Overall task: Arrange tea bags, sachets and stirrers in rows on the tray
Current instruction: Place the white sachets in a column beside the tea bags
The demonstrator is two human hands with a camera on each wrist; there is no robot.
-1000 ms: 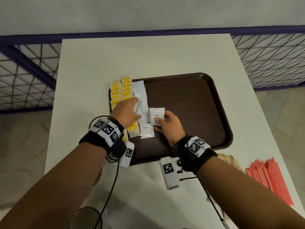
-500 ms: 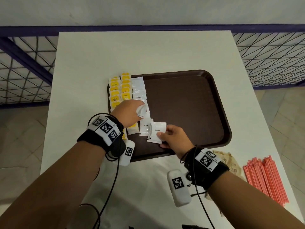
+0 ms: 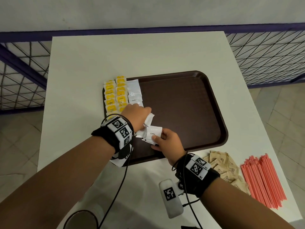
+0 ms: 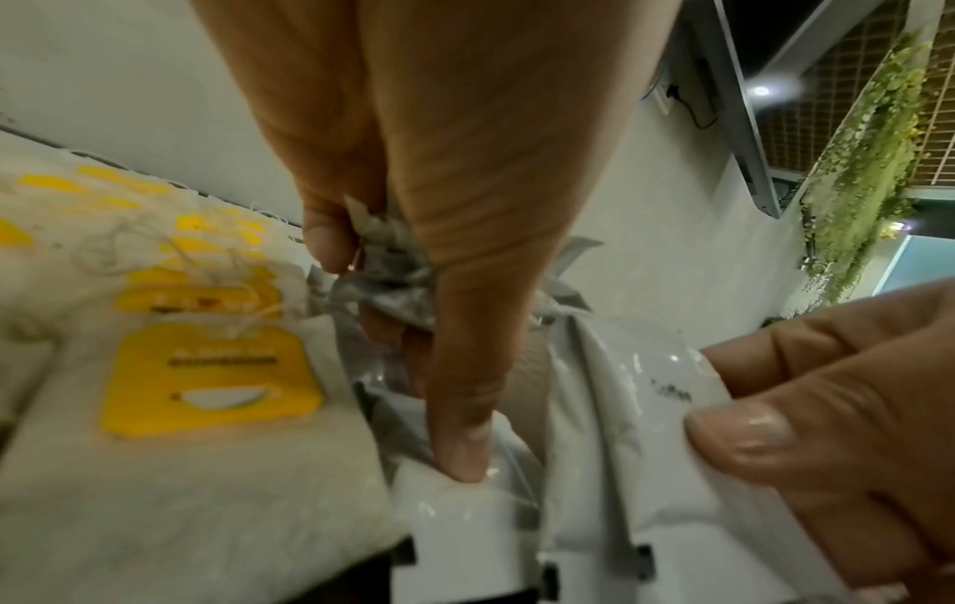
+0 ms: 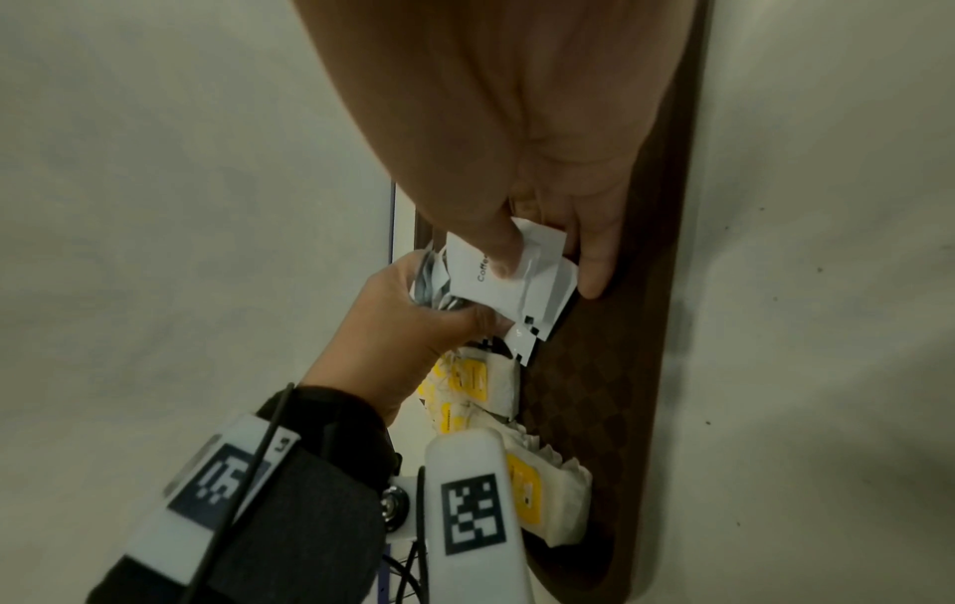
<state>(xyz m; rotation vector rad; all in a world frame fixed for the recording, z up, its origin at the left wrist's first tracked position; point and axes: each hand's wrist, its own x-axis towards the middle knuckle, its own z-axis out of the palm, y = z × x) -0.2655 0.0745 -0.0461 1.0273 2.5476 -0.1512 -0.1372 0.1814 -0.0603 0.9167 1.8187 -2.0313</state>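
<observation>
Right hand (image 3: pixel 168 142) pinching coffee sachet (image 3: pixel 154 132)

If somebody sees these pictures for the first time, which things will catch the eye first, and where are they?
Probably the two hands meeting over the near left part of the brown tray: the left hand grips a bunch of white sachets, the right hand pinches a white coffee sachet. Next come the yellow tea bags in rows along the tray's left edge and the red stirrers on the table, right.
</observation>
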